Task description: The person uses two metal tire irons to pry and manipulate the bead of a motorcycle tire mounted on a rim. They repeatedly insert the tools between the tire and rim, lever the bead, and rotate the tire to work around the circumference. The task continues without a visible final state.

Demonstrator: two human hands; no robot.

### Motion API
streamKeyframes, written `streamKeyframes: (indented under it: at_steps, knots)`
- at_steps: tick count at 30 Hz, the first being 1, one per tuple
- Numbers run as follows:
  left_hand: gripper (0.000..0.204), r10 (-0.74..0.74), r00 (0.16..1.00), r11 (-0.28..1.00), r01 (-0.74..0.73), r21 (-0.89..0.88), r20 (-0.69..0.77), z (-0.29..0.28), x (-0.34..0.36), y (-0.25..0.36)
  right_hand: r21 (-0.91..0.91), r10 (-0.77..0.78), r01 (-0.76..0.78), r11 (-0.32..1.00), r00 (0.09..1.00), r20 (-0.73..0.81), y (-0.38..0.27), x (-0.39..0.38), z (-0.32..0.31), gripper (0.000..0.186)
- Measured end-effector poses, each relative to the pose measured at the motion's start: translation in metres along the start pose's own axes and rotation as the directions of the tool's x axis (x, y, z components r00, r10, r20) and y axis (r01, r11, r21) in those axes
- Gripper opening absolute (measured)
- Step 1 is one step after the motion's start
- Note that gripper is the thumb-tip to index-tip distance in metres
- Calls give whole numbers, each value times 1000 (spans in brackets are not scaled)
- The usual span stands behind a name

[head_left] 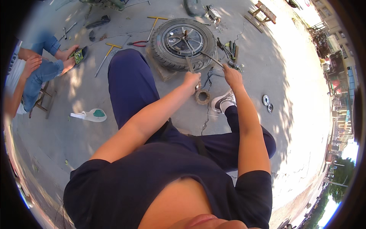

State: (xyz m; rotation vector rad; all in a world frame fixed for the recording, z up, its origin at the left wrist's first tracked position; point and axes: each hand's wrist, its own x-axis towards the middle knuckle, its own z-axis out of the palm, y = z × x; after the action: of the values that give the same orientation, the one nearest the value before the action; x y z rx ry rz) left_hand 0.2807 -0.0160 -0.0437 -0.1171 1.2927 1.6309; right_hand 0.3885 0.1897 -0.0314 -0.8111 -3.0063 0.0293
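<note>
A black tyre point(159, 51) on a dark spoked wheel rim point(176, 39) lies flat in front of me, raised on a board point(164, 73). My left hand point(192, 82) is closed round a flat metal tyre lever point(190, 65), whose far end meets the near edge of the rim. In my closed right hand point(233, 77) is a thin, rod-like tyre lever point(212, 58); it slants up and left, its tip at the rim's right edge. Just below my left hand is a rusty ring point(202, 97); whether it touches the hand or tool I cannot tell.
Yellow-handled T-shaped wrenches point(107, 56) and red-handled pliers point(138, 44) lie left of the tyre. More hand tools point(229, 49) lie right of it, with two round metal parts point(268, 103) further right. Another person point(42, 61) sits at left. A wooden stool point(265, 12) stands far right.
</note>
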Motion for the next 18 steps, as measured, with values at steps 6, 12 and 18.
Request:
streamKeyframes:
  at_steps: [6, 12, 18]
  knots:
    - [25, -46, 999, 999, 46, 10, -10, 4, 3, 2, 14, 5, -5, 1000, 1000, 0, 5, 3, 7, 30]
    - [20, -29, 998, 999, 31, -33, 52, -9, 16, 2, 92, -71, 83, 992, 989, -129, 1, 3, 9, 21]
    - [20, -43, 999, 996, 45, 73, -26, -3, 5, 4, 90, 16, -8, 996, 995, -97, 3, 1, 20, 25]
